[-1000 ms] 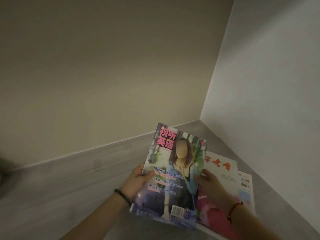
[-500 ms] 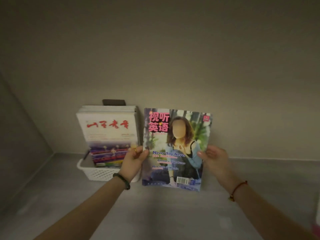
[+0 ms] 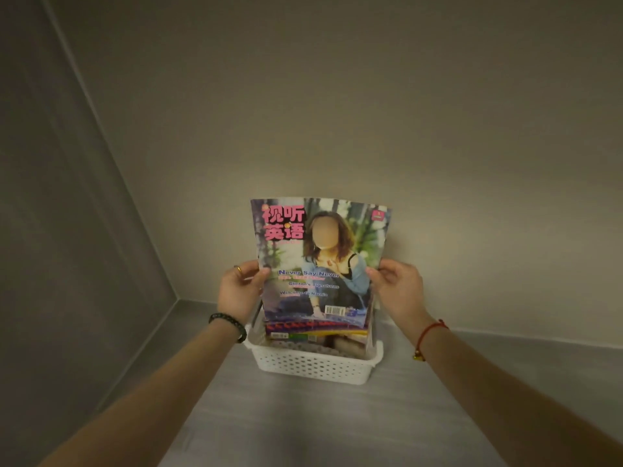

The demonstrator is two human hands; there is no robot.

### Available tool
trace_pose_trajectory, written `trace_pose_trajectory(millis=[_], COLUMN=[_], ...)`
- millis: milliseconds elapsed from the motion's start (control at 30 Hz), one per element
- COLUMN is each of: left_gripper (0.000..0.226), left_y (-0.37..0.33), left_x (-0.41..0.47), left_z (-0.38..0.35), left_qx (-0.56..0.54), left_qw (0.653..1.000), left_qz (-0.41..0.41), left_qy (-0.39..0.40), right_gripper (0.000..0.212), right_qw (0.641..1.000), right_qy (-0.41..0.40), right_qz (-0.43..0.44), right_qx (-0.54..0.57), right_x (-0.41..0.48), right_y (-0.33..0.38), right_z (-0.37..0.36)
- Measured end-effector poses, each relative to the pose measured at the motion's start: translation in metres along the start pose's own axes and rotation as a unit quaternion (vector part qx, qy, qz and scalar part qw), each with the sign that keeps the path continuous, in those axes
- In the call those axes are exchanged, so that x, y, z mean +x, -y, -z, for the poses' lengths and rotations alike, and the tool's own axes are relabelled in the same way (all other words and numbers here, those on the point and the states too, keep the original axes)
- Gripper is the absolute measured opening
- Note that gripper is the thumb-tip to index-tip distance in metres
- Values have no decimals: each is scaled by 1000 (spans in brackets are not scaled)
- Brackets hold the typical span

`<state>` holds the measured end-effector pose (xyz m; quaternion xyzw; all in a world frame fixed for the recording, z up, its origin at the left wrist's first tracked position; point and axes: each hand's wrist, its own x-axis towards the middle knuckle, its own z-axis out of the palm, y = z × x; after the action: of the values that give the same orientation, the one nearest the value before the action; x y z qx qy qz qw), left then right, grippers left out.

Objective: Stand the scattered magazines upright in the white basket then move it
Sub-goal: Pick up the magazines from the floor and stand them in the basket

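Left hand [image 3: 240, 291]: clasps the left edge of the magazine [image 3: 320, 261], thumb on the cover, fingers behind; a ring shows on one finger and a dark bead bracelet [image 3: 227, 323] on the wrist. Right hand [image 3: 397, 288]: clasps the right edge at about the same height, thumb in front, a red cord [image 3: 431, 330] on the wrist. Both forearms reach forward and slightly inward, level with each other.

Magazine: held upright, cover toward the camera, its lower edge just above or just inside the basket [image 3: 317, 365]. Whether that edge rests on the bottom cannot be told; the hands carry it for now.

Basket: white, perforated, standing on the grey worktop [image 3: 303, 426] close to the back wall [image 3: 337, 112], near the left corner. Other magazines [image 3: 313, 328] stand inside it, only their lower parts visible below the held one; their count cannot be read.

Progress, as a judgement: filing is partly done, with this magazine at the point of insertion. Remaining: lower it fully, let go, and move the basket. No loose magazines show on the worktop in this view, but areas outside the view are unverified.
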<state>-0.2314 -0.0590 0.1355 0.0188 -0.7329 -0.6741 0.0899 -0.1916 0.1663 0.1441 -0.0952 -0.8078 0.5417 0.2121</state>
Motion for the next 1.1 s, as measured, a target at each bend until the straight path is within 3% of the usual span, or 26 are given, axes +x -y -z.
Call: trace_pose_trajectory(millis=[200,333,433,533,600,667,867,1000,1100], left_gripper=[14,10,10,39,49,42,46,43,33], left_y=[54,63,64,65,65,64,55,43,32], left_x=[4,7,9,9,10,11,0,-30,-55], left_z=[-4,-10,-12,-13,-15,-19,-23,-25,-39], left_qx=[35,47,62,61,54,77,89,81,75], left_qw=[997,995,994,995,996,993,991,994,997], left_qz=[71,77,65,65,70,73,96,58,14], left_qy=[-21,-38,-56,-48,5,46,-7,-44,-19], right_gripper=[30,3,23,54,50,49,65,78,73], right_qw=[995,995,993,993,996,995,987,979,984], right_qy=[6,-21,-70,-47,15,52,136,135,120], right_qz=[-95,-90,-99,-102,-75,-61,-79,-134,-123], right_qx=[-40,-35,-4,23,54,63,33,69,45], right_x=[-6,-4,-4,-6,-7,-6,-10,-33,-52], right_y=[-47,-55,-57,-57,-54,-52,-59,-66,-69], right_z=[-35,-34,-32,-36,-42,-46,-22,11,43])
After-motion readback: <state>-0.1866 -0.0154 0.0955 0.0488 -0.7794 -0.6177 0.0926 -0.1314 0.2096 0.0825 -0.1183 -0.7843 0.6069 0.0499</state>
